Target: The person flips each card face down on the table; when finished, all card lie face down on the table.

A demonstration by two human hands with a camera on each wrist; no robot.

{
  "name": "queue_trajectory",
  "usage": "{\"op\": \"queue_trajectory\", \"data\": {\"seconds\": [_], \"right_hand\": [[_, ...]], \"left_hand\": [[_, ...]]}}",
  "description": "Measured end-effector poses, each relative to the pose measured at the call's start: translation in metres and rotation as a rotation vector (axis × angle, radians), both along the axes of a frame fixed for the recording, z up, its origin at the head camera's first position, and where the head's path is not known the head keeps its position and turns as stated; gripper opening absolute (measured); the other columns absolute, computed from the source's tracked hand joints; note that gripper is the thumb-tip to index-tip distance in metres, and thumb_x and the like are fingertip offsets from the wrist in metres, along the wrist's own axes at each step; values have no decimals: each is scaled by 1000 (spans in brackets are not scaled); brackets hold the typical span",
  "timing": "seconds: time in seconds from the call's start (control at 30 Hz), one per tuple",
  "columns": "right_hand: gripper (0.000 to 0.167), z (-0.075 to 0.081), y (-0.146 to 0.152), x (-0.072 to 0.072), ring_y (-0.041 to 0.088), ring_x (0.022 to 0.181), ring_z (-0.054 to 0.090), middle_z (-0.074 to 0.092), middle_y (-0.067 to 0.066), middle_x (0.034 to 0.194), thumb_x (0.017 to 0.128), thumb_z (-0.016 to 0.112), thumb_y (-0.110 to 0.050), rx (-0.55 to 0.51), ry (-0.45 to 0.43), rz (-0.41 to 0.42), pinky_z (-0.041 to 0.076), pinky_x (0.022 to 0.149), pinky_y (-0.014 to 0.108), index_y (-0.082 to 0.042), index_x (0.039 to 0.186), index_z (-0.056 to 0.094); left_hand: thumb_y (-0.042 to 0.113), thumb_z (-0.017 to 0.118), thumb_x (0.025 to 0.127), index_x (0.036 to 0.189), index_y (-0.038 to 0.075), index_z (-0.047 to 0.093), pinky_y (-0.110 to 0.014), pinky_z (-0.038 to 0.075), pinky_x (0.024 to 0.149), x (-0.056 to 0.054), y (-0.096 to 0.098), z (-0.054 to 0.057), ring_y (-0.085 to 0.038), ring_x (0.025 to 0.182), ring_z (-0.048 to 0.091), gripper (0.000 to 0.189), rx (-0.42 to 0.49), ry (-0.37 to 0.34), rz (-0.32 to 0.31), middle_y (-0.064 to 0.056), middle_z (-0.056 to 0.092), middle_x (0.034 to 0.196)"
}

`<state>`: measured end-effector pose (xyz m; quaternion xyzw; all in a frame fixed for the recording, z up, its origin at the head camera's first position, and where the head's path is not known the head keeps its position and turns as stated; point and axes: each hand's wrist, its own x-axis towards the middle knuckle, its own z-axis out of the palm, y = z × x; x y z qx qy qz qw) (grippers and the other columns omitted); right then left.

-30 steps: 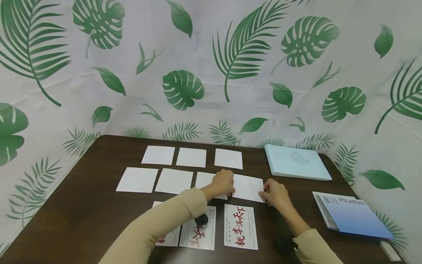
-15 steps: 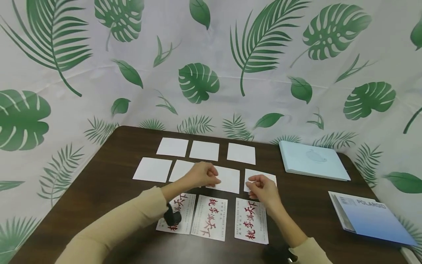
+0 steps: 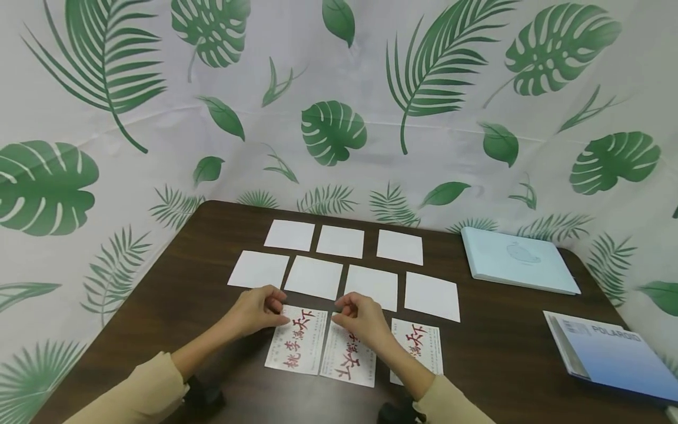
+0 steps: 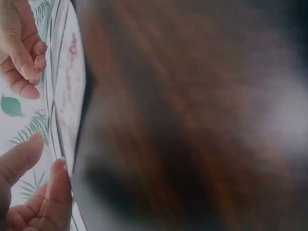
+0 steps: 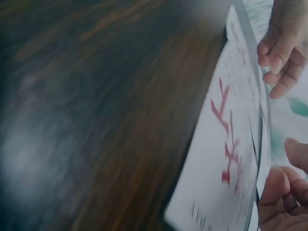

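Three white cards with red Chinese lettering lie in the near row on the dark wooden table. My left hand (image 3: 256, 311) is at the upper left corner of the left printed card (image 3: 281, 353), its thumb and fingers apart in the left wrist view. Over the top edge of the middle printed card (image 3: 349, 371), whose lettering runs the other way round, is my right hand (image 3: 362, 318). A gap shows between its thumb (image 5: 296, 151) and forefinger. My right forearm partly covers the right printed card (image 3: 431, 341).
Beyond the hands lie two rows of blank white cards, several in the nearer row (image 3: 315, 277) and three in the back row (image 3: 341, 241). A pale blue album (image 3: 521, 259) is at the back right. A blue-and-white Polaroid folder (image 3: 614, 353) lies nearer on the right.
Both hands have left the blank cards in the middle row and come nearer and leftward to the printed cards. The blank cards there now lie uncovered. The head view has shifted right-to-left.
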<state>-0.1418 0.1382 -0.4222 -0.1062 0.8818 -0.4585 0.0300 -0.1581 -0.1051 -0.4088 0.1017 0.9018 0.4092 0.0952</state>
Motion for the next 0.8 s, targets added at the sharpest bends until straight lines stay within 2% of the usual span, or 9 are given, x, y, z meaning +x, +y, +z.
{"op": "queue_trajectory", "data": {"seconds": [0.13, 0.37, 0.47, 0.63, 0.8], "right_hand": [[23, -4, -12, -1, 8, 63, 46, 54, -1, 74, 76, 75, -6, 78, 33, 34, 42, 53, 17, 1, 95, 64], [32, -7, -26, -3, 8, 64, 41, 50, -4, 76, 70, 81, -18, 337, 85, 24, 34, 54, 19, -8, 94, 63], [31, -4, -28, -4, 8, 64, 41, 49, -4, 76, 70, 82, -20, 400, 110, 31, 34, 54, 20, -11, 90, 59], [30, -2, -30, -6, 8, 63, 40, 47, -4, 74, 72, 80, -18, 407, 113, 45, 33, 54, 19, -13, 86, 54], [25, -4, -32, -6, 7, 62, 42, 48, -5, 71, 75, 77, -16, 372, 111, 34, 34, 54, 20, -13, 83, 53]], "left_hand": [[8, 82, 68, 105, -2, 61, -22, 48, 58, 4, -7, -5, -11, 67, 59, 44, 6, 22, 6, -4, 63, 81], [6, 82, 67, 106, -3, 61, -22, 50, 61, 5, -11, -11, -10, 67, 59, 45, 7, 40, 5, -4, 62, 81], [5, 82, 66, 105, -3, 62, -22, 50, 61, 5, -9, -12, -10, 66, 57, 44, 3, 53, 14, -3, 62, 80], [5, 81, 67, 103, -1, 64, -23, 49, 61, 4, -7, -14, -10, 68, 57, 40, 2, 57, 21, -3, 62, 79], [5, 78, 72, 94, 3, 66, -21, 45, 58, 1, -7, -17, -10, 67, 54, 25, 4, 79, 22, 0, 61, 76]]}}
